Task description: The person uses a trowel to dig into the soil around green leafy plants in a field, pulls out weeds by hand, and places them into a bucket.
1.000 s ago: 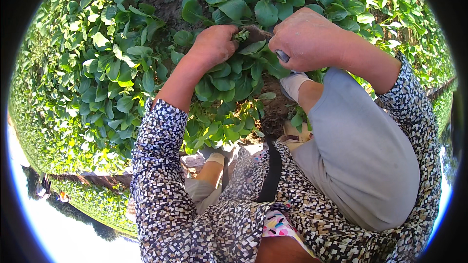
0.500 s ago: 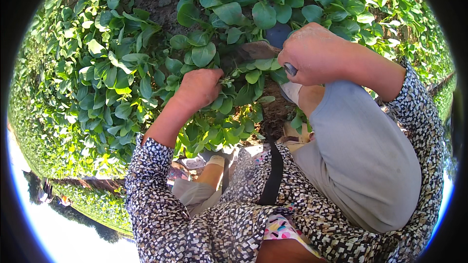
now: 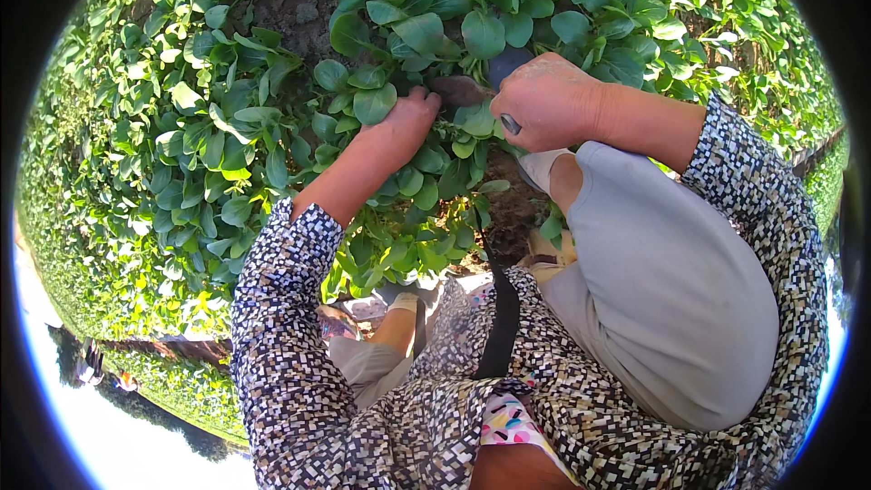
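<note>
My right hand (image 3: 547, 102) is closed round the handle of a knife; the grey handle end (image 3: 511, 124) pokes out below the fist. Its broad, brownish blade (image 3: 460, 91) points left, low among the leafy green plants (image 3: 419, 32). Close to the blade's tip, my left hand (image 3: 406, 123) reaches into the leaves with its fingers curled. Leaves and the hand itself hide what those fingers hold. Round, dark green leaves (image 3: 375, 103) overlap the left hand's far side.
Dense plants (image 3: 209, 136) spread on the left and far right. Bare soil (image 3: 295, 0) shows at the top and between plants. A dark rounded thing (image 3: 510, 63) lies behind my right hand. My bent knee in grey trousers (image 3: 671, 281) rises below my right forearm.
My left hand has moved right and farther into the leaves, towards the blade. My right hand, with the knife, has shifted a little left and down.
</note>
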Action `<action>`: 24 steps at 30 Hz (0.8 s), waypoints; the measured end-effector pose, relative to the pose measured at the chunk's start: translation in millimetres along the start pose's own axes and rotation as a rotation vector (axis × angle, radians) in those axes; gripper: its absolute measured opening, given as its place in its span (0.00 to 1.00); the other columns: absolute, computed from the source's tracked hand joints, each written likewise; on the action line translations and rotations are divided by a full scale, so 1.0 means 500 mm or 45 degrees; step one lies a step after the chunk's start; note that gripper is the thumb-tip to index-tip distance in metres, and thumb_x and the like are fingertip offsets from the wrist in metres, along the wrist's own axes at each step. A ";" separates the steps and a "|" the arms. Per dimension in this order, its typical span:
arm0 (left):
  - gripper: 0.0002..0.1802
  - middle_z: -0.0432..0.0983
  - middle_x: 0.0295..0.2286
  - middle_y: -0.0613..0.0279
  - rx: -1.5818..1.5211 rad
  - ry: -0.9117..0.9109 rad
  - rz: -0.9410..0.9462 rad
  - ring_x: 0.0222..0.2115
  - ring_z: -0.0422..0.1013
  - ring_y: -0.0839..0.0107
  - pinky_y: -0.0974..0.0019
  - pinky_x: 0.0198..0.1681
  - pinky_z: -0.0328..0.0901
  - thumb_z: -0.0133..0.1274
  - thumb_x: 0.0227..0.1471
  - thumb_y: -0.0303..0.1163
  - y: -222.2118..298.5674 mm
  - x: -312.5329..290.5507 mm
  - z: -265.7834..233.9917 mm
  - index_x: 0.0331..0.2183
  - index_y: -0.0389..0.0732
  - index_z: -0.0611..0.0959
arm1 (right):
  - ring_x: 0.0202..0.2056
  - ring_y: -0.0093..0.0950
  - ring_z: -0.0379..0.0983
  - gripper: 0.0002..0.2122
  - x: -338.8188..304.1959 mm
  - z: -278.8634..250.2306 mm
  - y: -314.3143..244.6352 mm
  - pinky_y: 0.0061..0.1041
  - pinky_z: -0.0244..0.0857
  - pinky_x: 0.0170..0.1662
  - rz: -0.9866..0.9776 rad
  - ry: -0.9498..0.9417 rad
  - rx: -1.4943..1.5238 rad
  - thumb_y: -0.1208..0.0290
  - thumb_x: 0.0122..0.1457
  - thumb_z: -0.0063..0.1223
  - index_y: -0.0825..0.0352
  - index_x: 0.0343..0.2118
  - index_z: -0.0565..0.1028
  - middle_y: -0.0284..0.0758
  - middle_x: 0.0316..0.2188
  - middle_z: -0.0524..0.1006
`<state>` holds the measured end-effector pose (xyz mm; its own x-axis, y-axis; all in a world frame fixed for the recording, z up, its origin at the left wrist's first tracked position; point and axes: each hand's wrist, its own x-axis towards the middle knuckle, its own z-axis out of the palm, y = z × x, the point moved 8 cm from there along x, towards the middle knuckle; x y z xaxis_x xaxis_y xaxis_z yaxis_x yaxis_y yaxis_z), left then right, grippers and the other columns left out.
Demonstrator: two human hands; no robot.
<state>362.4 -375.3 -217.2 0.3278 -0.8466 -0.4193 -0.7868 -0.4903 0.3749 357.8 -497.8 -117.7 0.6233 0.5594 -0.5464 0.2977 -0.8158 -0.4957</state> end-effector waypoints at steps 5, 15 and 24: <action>0.18 0.72 0.35 0.53 -0.063 0.052 -0.069 0.30 0.75 0.52 0.57 0.31 0.71 0.54 0.40 0.21 -0.018 0.004 -0.008 0.38 0.39 0.76 | 0.24 0.45 0.70 0.08 -0.010 0.033 0.020 0.41 0.63 0.27 0.076 0.081 0.226 0.66 0.46 0.49 0.64 0.17 0.73 0.42 0.17 0.73; 0.12 0.76 0.29 0.51 -0.273 0.683 -0.167 0.31 0.73 0.60 0.60 0.37 0.67 0.49 0.51 0.25 -0.115 -0.072 -0.098 0.40 0.36 0.74 | 0.14 0.14 0.53 0.14 -0.017 0.072 0.090 0.18 0.44 0.16 0.576 0.064 1.811 0.67 0.53 0.57 0.62 0.16 0.66 0.23 0.14 0.62; 0.05 0.75 0.29 0.57 -2.457 1.097 -0.370 0.14 0.57 0.81 0.76 0.16 0.52 0.53 0.56 0.29 -0.244 -0.211 -0.198 0.35 0.39 0.75 | 0.11 0.13 0.50 0.13 -0.056 -0.027 0.125 0.18 0.40 0.15 0.457 0.105 1.693 0.66 0.51 0.57 0.59 0.16 0.65 0.22 0.11 0.59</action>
<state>475.5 -246.8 -136.7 0.8478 -0.3114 -0.4292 0.5211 0.3398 0.7829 368.9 -566.4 -124.2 0.5730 0.3018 -0.7619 -0.7659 -0.1337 -0.6290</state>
